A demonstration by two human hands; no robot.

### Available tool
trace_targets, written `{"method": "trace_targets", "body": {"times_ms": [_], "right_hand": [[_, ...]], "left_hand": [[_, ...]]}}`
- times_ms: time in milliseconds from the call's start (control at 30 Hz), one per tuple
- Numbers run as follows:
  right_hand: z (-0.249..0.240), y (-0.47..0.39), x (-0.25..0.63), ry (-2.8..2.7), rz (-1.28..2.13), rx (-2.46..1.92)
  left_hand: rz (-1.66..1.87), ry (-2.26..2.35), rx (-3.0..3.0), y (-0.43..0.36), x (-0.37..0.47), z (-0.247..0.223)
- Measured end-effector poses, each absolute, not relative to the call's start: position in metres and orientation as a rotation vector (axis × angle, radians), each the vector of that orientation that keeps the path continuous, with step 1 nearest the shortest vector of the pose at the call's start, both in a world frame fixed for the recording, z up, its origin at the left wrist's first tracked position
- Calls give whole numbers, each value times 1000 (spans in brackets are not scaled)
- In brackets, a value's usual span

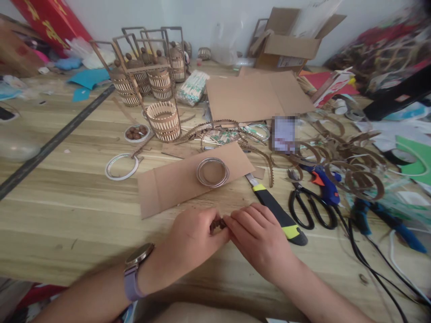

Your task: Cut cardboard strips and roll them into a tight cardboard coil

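Head view: the left hand (193,235) is curled round a small strip (219,223), and the right hand (259,235), fingers drawn together, appears to pinch its end. The strip sits where the hands meet, mostly hidden. It should be very light and springy, not slippery, but liable to crack if bent sharply; best held flat between thumb and forefinger, near the ends. What shows is dark brown with a bumpy edge; its length cannot be told.

Beyond the hands, cardboard (158,193) lies at eleven o'clock, with stacked rings (200,175) on it, nearly at twelve. The knife (276,206) lies at two, just beside the right hand; scissors (297,185) and a glue gun (328,185) lie farther that way. Well off at eleven stands a basket (163,121).
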State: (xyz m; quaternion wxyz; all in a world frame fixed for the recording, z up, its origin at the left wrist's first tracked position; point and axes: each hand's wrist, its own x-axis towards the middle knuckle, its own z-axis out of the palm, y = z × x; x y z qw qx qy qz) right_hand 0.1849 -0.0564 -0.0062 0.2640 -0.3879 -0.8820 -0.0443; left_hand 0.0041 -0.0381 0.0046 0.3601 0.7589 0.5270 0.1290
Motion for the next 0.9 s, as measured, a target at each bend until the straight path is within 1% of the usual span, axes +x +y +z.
{"method": "trace_targets", "body": {"times_ms": [200,367,667,733,900], "right_hand": [[-5,-57,185,-2345,-128,-1074],[-5,-54,185,-2224,-45,-1020],[-10,-56,188,-2047,348,-1035],[-9,-55,189,-2058,340,-1041],[-7,-51,188,-2173,145,-992]], "left_hand": [[358,1317,1924,-35,4,10],[402,1141,1705,-29,0,14],[346,971,1435,-24,-4,20],[334,951,1433,-22,-5,19],[330,1023,1565,-24,-5,15]]}}
